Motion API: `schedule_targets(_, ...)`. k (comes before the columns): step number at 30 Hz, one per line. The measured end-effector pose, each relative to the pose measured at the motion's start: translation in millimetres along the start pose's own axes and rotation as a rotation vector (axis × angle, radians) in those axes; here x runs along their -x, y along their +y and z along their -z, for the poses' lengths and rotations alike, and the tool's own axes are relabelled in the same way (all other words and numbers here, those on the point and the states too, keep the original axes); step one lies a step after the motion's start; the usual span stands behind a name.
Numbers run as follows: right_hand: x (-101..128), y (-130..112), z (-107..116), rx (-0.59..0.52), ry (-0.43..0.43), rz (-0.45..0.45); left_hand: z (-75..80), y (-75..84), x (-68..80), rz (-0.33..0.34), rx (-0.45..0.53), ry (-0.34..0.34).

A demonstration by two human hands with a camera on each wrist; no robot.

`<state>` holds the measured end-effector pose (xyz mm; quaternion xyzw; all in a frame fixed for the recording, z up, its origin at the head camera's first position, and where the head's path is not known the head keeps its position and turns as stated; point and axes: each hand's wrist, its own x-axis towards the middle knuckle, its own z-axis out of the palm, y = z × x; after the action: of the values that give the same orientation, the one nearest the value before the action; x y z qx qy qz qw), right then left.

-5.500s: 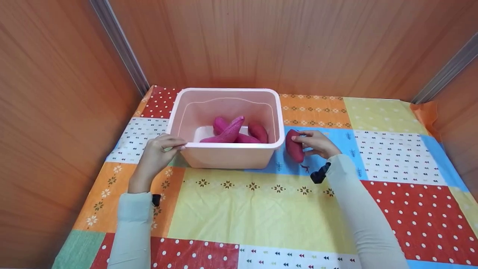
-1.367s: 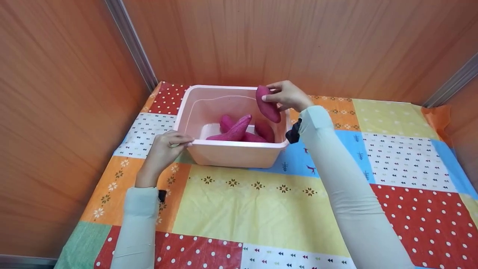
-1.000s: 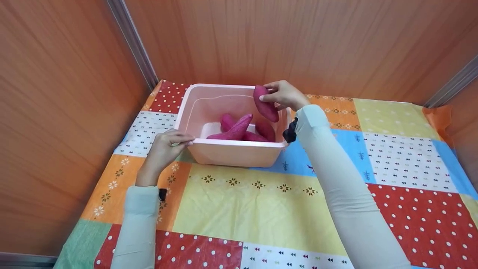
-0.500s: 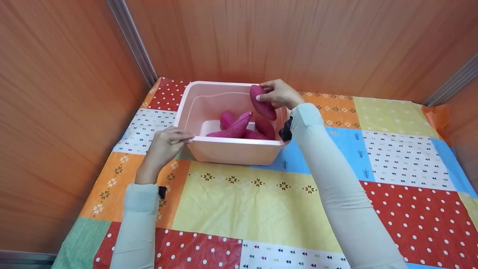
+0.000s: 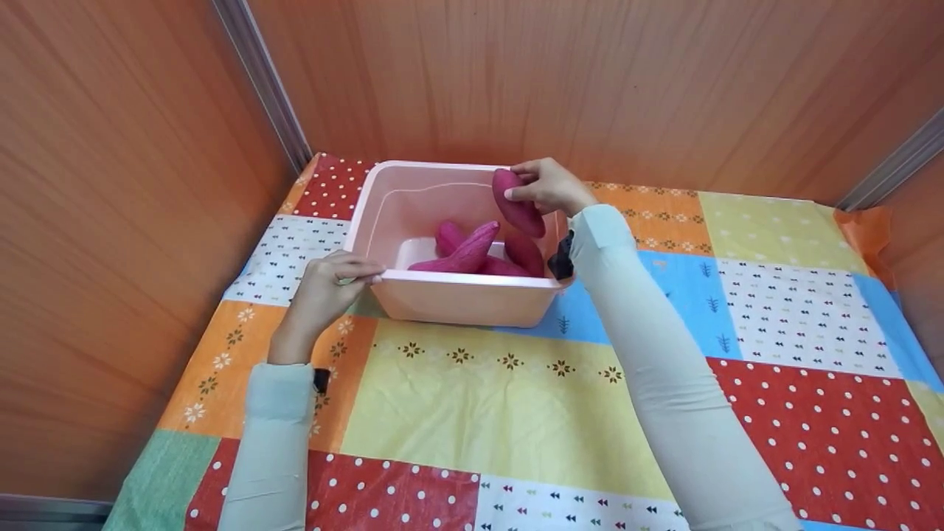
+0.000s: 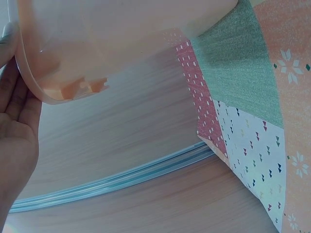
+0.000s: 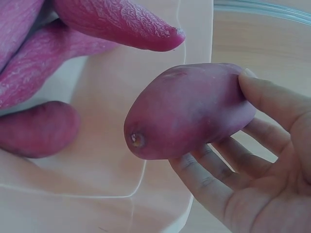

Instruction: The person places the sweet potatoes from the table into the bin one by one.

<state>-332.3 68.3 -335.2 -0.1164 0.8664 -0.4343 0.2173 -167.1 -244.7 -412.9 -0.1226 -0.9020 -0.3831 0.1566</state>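
Note:
My right hand (image 5: 554, 189) grips a reddish-purple sweet potato (image 5: 518, 206) over the right side of a pink plastic tub (image 5: 464, 301). In the right wrist view, the thumb presses on top of this sweet potato (image 7: 187, 111) and the fingers curl beneath it. Several more sweet potatoes lie inside the tub, among them a wrinkled bright-pink one (image 5: 464, 251) and a smoother red one (image 5: 523, 254). With thumb and fingers, my left hand (image 5: 328, 284) pinches the tub's front-left rim, which also shows in the left wrist view (image 6: 30, 80). The front wall hides the lower parts of the contents.
The tub stands on a patchwork-print tablecloth (image 5: 501, 413) towards the back of the table. Wood-grain panels (image 5: 457, 81) rise behind and at both sides, with metal strips (image 5: 265, 81) at the corners. An orange cloth flap (image 5: 866, 240) lies at the far right.
Over these seconds my right hand has lifted the sweet potato from beside the tub and carried it up and left over the tub's right side. My left hand stays on the rim.

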Motion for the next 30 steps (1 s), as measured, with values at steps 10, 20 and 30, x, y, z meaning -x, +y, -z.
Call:
schedule_targets(10, -1, 2, -1, 0.019, 0.003, -0.005, -2.2, 0.1, -0.3, -0.022, 0.007, 0.009)
schedule_targets(20, -1, 9, 1, 0.023, 0.009, -0.027, -3.8, 0.7, -0.9, -0.013, 0.002, -0.001)
schedule_targets(30, 3, 13, 1, 0.013, 0.017, -0.045, -3.2, 0.9, -1.0, 0.009, 0.008, -0.015)
